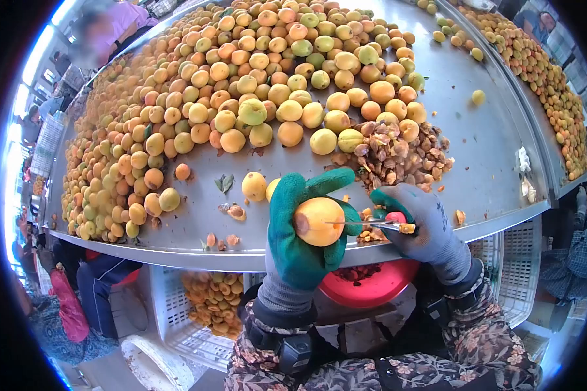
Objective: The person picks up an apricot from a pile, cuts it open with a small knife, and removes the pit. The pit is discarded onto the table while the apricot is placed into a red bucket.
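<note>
Head view: a gloved left hand [300, 241] clamps an apricot [318, 221] just above the near edge of a steel table [482, 143] — the right hand [421, 225] grips a knife [365, 223], blade touching the fruit — heaped apricots [241, 85] and a pit pile [398, 153] behind.

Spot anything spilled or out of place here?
Nothing serious: fruit scraps and a leaf lie loose on the table, away from the pit pile; left hand grips apricot, right hand knife.

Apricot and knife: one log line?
left hand holds round orange apricot | right hand holds thin metal knife against it | brown pit pile behind
</note>
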Demonstrator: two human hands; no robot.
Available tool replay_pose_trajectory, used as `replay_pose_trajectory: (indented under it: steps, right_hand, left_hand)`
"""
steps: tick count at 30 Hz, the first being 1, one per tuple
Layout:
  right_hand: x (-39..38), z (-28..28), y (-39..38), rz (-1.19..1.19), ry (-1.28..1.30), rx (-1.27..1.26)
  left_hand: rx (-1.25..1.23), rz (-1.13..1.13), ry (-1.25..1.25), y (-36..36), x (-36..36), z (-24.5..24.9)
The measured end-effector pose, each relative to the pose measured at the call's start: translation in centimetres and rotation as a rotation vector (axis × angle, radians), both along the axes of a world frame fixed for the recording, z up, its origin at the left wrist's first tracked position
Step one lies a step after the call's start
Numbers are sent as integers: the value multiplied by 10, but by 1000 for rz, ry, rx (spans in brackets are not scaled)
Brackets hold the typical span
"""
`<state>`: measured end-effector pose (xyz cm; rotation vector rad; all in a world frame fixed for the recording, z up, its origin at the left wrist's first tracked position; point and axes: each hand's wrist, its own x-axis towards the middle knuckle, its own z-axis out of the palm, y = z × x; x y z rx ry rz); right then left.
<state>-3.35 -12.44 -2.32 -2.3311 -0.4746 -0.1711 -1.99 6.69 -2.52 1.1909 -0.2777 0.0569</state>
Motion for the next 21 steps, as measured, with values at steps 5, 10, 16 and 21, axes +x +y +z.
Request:
replay_pose_trajectory:
  steps: [5,10,16,21]
  right_hand:
    - [-1,3,4,2,30,-40]
    - [0,6,6,13,16,-83]
    - [0,7,13,-93,2,-218]
    - [5,-4,18,-97,-29,-255]
  left_hand:
    - [-431,-300,690,13,12,1]
    - [-350,-79,693,3,7,13]
    - [-107,-3,286,11,1,0]
    - [250,209,-113,11,2,-14]
